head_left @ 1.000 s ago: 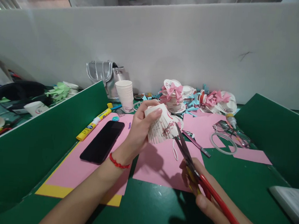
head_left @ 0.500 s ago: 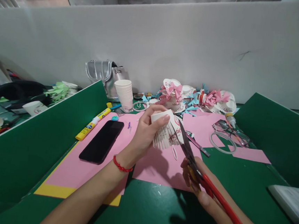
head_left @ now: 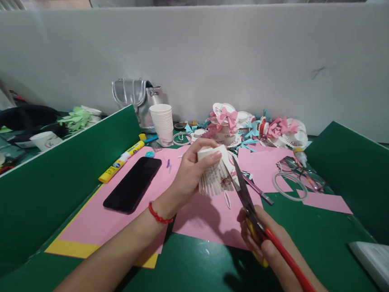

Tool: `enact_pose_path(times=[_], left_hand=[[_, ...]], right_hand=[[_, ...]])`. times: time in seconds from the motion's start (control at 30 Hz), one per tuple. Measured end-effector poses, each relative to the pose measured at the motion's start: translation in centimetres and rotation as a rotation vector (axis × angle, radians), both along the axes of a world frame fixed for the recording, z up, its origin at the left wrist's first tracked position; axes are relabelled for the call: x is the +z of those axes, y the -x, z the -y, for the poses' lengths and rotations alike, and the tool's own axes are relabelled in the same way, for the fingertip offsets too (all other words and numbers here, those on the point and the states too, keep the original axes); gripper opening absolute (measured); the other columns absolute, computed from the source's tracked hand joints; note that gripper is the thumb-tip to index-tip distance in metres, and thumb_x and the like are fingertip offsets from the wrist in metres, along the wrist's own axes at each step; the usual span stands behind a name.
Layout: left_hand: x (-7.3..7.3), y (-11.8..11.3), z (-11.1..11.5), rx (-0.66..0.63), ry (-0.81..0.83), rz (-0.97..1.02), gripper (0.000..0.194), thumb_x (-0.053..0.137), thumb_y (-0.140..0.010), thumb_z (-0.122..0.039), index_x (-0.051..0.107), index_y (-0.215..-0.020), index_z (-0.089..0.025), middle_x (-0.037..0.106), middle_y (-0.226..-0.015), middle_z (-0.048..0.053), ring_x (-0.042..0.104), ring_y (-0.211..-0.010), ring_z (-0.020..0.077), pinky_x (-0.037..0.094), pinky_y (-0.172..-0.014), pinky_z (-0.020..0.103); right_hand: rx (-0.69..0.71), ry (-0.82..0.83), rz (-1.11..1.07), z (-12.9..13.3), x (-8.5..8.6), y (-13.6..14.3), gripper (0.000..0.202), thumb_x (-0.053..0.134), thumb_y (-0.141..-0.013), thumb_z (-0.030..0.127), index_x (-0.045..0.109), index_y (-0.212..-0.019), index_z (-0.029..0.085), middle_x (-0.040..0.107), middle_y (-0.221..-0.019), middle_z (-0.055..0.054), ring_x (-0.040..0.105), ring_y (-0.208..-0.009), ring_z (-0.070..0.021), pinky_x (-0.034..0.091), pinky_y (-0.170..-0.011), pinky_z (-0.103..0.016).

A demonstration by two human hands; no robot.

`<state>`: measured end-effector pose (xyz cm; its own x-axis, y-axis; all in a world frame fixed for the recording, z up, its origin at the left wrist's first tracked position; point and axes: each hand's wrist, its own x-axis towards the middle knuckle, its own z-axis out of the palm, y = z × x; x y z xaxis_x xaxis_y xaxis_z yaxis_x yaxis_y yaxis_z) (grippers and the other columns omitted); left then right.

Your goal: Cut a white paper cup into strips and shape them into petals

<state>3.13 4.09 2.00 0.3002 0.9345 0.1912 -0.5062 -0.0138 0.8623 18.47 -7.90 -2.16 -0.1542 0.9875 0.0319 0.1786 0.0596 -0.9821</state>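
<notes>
A white paper cup (head_left: 212,178) with a red floral print is gripped in my left hand (head_left: 192,166), its side slit into many narrow strips. My right hand (head_left: 261,233) is closed round the handles of a pair of scissors (head_left: 245,193) with red and yellow grips. The blades are parted a little at the uncut right side of the cup, with part of the cup wall between them. Beneath both hands lie sheets of pink paper (head_left: 204,224). A thin white loop (head_left: 227,200) rests on the paper just under the cup.
Left on the paper are a black phone (head_left: 133,184) and a yellow glue stick (head_left: 121,161). Behind stand stacked paper cups (head_left: 162,124), a silver bag (head_left: 134,97) and pink-and-white paper crafts (head_left: 225,126). At right are a ring of tape (head_left: 289,186) and glasses (head_left: 310,179). Green dividers (head_left: 362,174) flank the table.
My right hand has shifted slightly to the right, its fingers spreading the scissor handles a bit wider. The cup has tilted slightly in my left hand.
</notes>
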Motion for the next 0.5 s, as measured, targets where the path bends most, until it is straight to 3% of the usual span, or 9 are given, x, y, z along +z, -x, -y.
enact_pose_path(times=[0.2,0.5], left_hand=[[-0.14,0.06,-0.12,-0.015,-0.002,-0.002,0.032,0.080,-0.061,-0.032,0.056,-0.080,-0.022,0.060,-0.072,-0.006,0.057,-0.057,0.0088,0.048,-0.053,0.021],[-0.43,0.12,-0.23,-0.008,-0.015,-0.018,0.030,0.079,-0.063,-0.033,0.056,-0.080,-0.022,0.061,-0.075,-0.005,0.056,-0.058,0.0080,0.046,-0.055,0.020]], right_hand=[[0.037,0.030,0.003,0.12,0.30,-0.45,0.063,0.037,-0.080,0.082,0.053,-0.092,0.021,0.039,-0.055,0.006,0.031,-0.048,-0.0126,0.025,-0.046,-0.026],[0.002,0.029,-0.023,0.60,-0.30,-0.52,0.057,0.043,-0.083,0.076,0.057,-0.089,0.020,0.029,-0.054,0.008,0.022,-0.044,-0.0104,0.016,-0.039,-0.023]])
